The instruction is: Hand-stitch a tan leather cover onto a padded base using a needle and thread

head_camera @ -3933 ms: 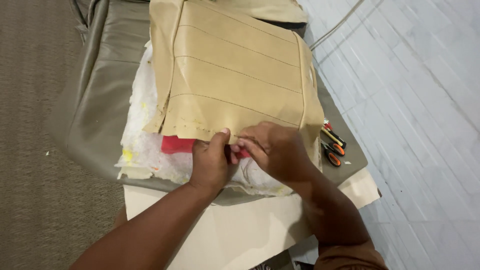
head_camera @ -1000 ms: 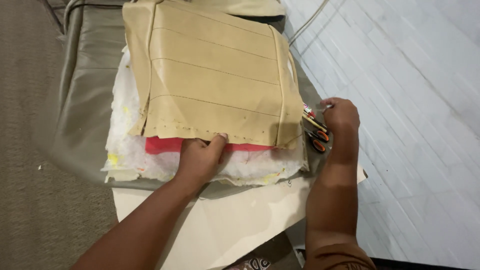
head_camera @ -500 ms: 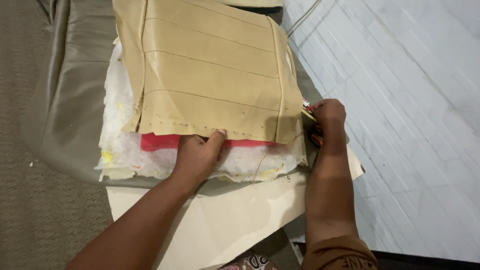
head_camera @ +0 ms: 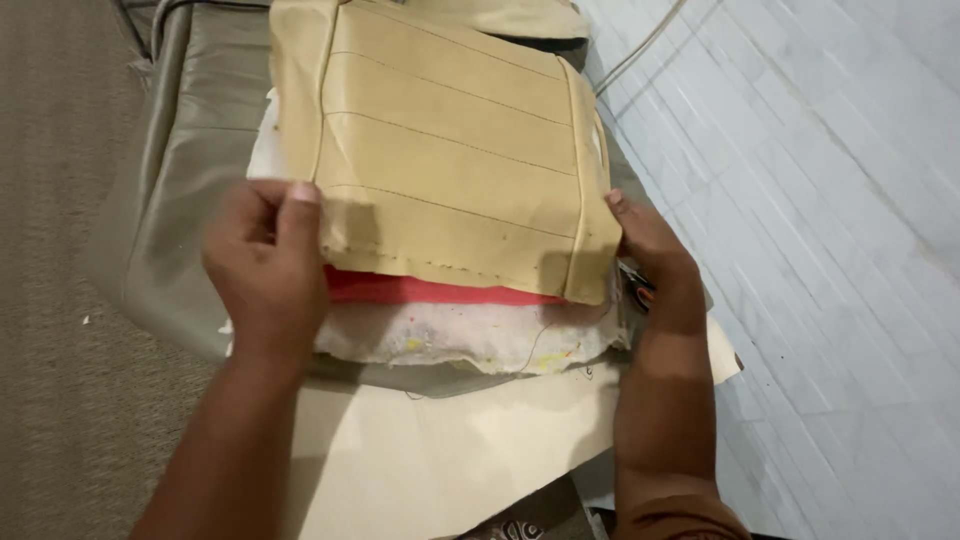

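Tan stitched seat cover (head_camera: 450,160) lies on top of a white foam pad (head_camera: 470,335), with a red layer (head_camera: 430,291) showing between them at the near edge. Cover sits a bit skewed, with its near hem loose and unsewn-looking and dotted holes along it. Left hand (head_camera: 265,265) grips the cover's near-left corner, thumb on top, fingers curled under the edge, closed on it. Right hand (head_camera: 650,245) presses the near-right corner; fingers are mostly tucked behind the edge, so can't tell for sure whether it pinches the cover or just rests against it.

The stack rests on a grey leather sheet (head_camera: 180,200), with pale cardboard (head_camera: 440,460) below it toward the person. Red-handled tool (head_camera: 640,292) peeks out just beside the right wrist, mostly hidden. Brown carpet (head_camera: 60,300) lies to the left, white tiled floor (head_camera: 820,250) to the right.

Risk, as I judge it: an uneven pull from one hand could drag the cover further off square from the foam, or shift the red layer out. The loose thread at the front could snag. The wrist could knock the tool.
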